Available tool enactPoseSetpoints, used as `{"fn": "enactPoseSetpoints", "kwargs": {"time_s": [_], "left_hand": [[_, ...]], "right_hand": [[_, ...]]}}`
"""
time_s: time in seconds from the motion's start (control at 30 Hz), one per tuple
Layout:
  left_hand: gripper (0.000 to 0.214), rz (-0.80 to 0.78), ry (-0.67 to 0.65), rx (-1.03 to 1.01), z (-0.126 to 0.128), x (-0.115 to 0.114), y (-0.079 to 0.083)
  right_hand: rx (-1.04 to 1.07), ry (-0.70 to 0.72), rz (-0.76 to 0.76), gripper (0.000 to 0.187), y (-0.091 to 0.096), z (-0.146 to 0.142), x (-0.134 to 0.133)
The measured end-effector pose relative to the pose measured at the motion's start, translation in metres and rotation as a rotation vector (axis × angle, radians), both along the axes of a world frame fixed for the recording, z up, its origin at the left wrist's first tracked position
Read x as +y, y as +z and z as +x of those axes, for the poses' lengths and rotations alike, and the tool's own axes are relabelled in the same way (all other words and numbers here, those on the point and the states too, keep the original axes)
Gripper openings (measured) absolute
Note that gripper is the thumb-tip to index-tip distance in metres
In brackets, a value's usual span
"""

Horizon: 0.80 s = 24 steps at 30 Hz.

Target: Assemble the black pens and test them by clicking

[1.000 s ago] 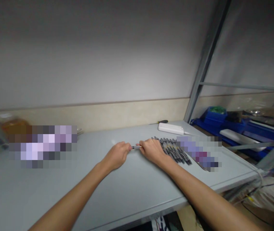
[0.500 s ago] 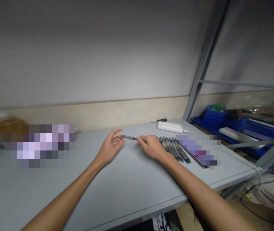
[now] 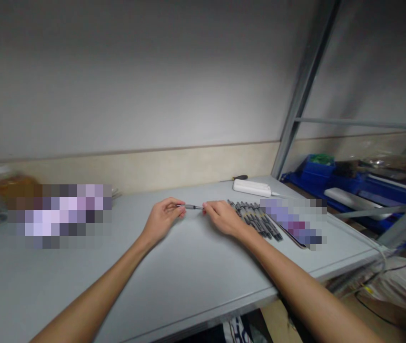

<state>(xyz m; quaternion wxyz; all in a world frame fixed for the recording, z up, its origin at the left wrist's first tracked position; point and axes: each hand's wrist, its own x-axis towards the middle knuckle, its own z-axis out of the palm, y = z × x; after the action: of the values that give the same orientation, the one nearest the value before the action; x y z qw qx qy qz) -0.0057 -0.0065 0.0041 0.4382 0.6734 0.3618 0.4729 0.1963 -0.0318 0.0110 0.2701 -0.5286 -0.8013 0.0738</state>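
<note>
A slim grey and dark pen is held level above the grey tabletop, one end in each hand. My left hand pinches its left end between thumb and fingers. At the other end, the fingers of my right hand are closed on the pen's tip. Just right of that hand, several similar pens lie side by side in a row, partly hidden by my right hand and forearm.
Beside the pens lies a blurred-out flat object. Behind stand a white power strip and a screwdriver. At left are another blurred object and a container of amber liquid. Blue trays sit beyond the metal frame.
My left fingers have closed onto the pen's left end, where they were more spread before. The pen has turned slightly and sits a little lower. My right hand has barely moved.
</note>
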Motion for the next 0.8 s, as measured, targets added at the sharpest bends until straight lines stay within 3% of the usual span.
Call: {"fn": "enactPoseSetpoints", "kwargs": {"time_s": [0.2,0.3,0.37,0.53,0.7,0.8], "left_hand": [[0.025,-0.166,-0.021,-0.166,-0.0013,0.0047,-0.0024],[0.027,-0.225,-0.028,-0.229,-0.002,0.0062,-0.0031],[0.028,-0.233,-0.025,-0.242,-0.0026,0.0065,-0.0028],[0.029,-0.223,-0.002,-0.251,-0.0045,0.0072,-0.001],[0.03,-0.248,-0.005,-0.3,-0.0053,0.0072,0.0028],[0.031,-0.268,-0.009,-0.319,-0.0044,0.0057,0.0057]], "right_hand": [[0.113,0.066,0.128,0.018,-0.0004,0.0007,0.0019],[0.196,0.086,0.16,0.014,0.0015,0.0012,0.0016],[0.271,0.079,0.11,0.019,0.0029,0.0018,0.0021],[0.459,0.048,-0.225,0.045,0.004,0.0038,0.0052],[0.686,0.101,-0.28,0.023,0.0059,0.0043,0.0055],[0.781,0.134,-0.273,0.029,0.0092,0.0042,0.0033]]}}
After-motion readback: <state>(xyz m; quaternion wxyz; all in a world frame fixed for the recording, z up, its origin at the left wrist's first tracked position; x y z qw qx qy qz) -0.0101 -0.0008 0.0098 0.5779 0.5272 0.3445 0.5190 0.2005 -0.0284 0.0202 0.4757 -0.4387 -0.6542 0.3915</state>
